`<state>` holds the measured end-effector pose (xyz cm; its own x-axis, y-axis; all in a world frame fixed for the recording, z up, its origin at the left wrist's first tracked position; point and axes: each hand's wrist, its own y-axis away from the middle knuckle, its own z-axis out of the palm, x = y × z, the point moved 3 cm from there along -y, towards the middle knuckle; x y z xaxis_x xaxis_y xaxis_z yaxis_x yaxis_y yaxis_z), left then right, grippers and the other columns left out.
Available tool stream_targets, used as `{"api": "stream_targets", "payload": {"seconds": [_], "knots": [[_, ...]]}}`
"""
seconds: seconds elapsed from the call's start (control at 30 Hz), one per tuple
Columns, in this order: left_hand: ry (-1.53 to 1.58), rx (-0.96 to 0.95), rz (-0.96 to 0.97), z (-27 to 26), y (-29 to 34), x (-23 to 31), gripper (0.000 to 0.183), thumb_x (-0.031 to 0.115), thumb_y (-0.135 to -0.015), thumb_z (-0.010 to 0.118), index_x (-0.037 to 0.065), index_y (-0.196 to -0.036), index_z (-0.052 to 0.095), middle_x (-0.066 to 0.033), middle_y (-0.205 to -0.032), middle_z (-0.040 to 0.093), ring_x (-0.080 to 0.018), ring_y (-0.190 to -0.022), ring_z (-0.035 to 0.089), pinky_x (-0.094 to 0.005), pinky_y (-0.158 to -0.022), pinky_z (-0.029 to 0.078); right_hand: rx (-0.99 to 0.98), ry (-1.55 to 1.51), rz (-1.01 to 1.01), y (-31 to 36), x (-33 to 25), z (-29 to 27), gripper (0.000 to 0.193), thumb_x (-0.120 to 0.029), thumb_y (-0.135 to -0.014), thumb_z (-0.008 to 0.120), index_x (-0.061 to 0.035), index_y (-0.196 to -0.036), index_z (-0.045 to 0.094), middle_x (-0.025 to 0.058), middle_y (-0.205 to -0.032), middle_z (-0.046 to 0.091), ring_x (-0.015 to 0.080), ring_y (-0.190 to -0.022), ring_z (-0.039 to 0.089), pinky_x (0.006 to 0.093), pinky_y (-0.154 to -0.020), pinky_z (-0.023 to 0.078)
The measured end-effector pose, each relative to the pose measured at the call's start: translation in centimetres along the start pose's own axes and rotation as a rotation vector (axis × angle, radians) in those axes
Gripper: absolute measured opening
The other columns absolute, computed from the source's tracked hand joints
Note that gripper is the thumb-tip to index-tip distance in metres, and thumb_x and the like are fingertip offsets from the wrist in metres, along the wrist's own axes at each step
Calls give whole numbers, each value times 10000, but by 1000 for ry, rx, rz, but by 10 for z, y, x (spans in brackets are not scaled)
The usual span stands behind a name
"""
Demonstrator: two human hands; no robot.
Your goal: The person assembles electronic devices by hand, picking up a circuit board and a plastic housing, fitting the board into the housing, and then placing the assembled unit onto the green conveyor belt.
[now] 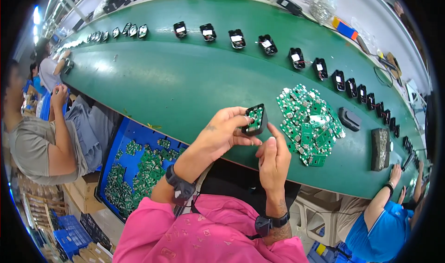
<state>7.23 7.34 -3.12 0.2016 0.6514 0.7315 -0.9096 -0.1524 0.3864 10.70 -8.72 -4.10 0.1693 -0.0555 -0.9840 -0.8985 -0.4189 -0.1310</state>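
Note:
My left hand is closed around a small black plastic housing, tilted just above the near edge of the green bench. Inside the housing lies a green circuit board, with my left thumb at its side. My right hand is close by on the right, index finger stretched toward the housing's lower corner and thumb raised; the other fingers are partly curled. Nothing shows in the right hand, and whether its fingertip touches the housing is hard to tell. To the right, a heap of loose green circuit boards lies on the bench.
A curved row of black housings with white labels runs along the bench. Right of the boards sit a dark plastic piece and a dark block. A blue bin holds more boards. Co-workers sit at both sides.

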Motion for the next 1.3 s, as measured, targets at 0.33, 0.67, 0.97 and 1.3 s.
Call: {"api": "stream_targets", "payload": {"seconds": [0.33,0.67,0.97,1.3], "knots": [[98,18,76,-52,-13,53,273,74,-982,549,-65,-1217,542,-136,-1007,664,-281,-799,735,-275,-646,630,-71,223,-124,12,9,6,245,-73,-949,640,33,-1170,645,-7,-676,552,57,-574,459,235,-518,380],[-883,972,684,-263,-100,239,300,48,-976,461,-39,-1254,535,-179,-893,697,-268,-602,727,-348,-504,576,-64,370,-272,18,12,17,197,-61,-907,689,26,-1083,667,29,-633,565,94,-486,462,258,-457,349],[-2136,949,1034,-353,-138,283,370,211,-926,538,-39,-1195,585,-282,-1035,679,-374,-884,701,-491,-799,536,-61,406,-320,16,6,20,169,-17,-859,699,11,-1024,675,69,-645,588,159,-462,516,290,-452,412],[-1845,616,833,-264,-147,265,754,327,-791,801,-1,-1406,514,-232,-1339,600,-324,-1257,572,-382,-1071,414,-4,523,-528,15,-11,0,259,-3,-823,720,7,-1077,674,56,-613,534,233,-502,524,352,-472,410]]}}
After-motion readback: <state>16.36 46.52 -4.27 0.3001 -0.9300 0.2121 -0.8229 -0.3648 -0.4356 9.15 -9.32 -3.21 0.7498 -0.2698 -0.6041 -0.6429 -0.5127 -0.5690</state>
